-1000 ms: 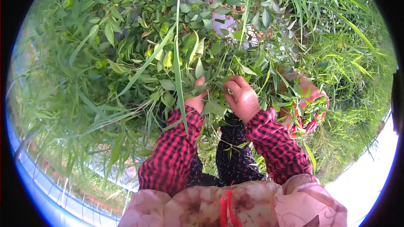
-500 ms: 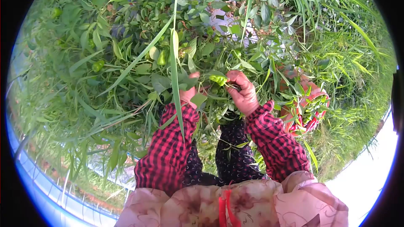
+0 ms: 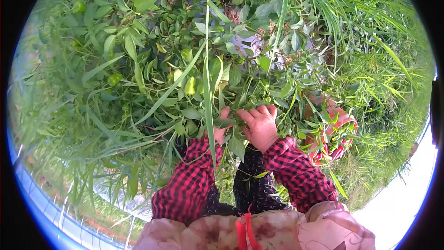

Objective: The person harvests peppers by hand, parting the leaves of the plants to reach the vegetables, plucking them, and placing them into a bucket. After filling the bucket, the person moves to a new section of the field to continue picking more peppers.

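My right hand (image 3: 260, 127) is among the pepper plant leaves in front of me, back upward, its fingers bent down into the foliage. Its fingertips and whatever lies under them are hidden. Close beside it on the left, my left hand (image 3: 221, 129) is partly covered by leaves and a long grass blade (image 3: 208, 106); most of its fingers do not show. A light green pepper (image 3: 190, 85) hangs on the plant above and left of my hands. Farther left is another green pepper (image 3: 114, 79).
To the right of my hands stands a reddish bucket (image 3: 315, 142) with green leaves and peppers around its opening. Tall grass (image 3: 384, 88) grows along the right side. Pale ground sheeting (image 3: 247, 44) shows between the plants. Another green pepper (image 3: 79, 7) hangs at the upper left.
My hands have come closer together and lower in view. My right hand has turned from a pinch beside a light green pepper to back upward; that pepper is now out of sight.
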`<state>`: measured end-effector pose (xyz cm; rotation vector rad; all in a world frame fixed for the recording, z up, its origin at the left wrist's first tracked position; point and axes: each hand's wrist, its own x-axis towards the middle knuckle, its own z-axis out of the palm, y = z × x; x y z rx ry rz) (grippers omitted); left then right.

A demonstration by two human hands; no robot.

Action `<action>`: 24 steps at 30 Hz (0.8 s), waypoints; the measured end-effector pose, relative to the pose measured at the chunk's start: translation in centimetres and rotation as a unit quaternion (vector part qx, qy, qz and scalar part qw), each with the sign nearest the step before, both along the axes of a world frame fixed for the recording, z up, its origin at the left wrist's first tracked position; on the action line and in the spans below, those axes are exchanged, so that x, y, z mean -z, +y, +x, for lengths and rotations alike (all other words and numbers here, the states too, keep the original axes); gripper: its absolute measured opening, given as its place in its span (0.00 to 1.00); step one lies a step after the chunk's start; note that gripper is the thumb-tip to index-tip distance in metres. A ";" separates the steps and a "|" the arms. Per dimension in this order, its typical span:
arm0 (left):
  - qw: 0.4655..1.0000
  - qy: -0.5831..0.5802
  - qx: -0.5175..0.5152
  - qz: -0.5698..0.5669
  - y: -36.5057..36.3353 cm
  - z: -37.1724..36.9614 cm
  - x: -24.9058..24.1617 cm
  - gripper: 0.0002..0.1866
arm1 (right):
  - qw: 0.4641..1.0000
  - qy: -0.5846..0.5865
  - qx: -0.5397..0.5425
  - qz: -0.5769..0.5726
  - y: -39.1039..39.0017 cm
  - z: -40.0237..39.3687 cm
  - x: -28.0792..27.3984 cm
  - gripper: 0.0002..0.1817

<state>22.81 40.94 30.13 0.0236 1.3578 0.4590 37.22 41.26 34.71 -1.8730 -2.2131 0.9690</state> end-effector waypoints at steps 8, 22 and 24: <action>0.997 0.003 -0.052 0.061 -4.4 0.1 3.0 0.18 | 0.987 0.106 0.110 0.058 -0.1 1.3 -2.2 0.22; 0.906 0.233 0.240 0.260 -6.7 -1.2 4.3 0.20 | 0.692 0.541 0.389 -0.279 -1.1 2.0 -6.4 0.12; 0.893 0.244 0.255 0.280 -7.6 -1.5 4.4 0.20 | 0.638 0.593 0.454 -0.188 2.4 4.0 -5.0 0.09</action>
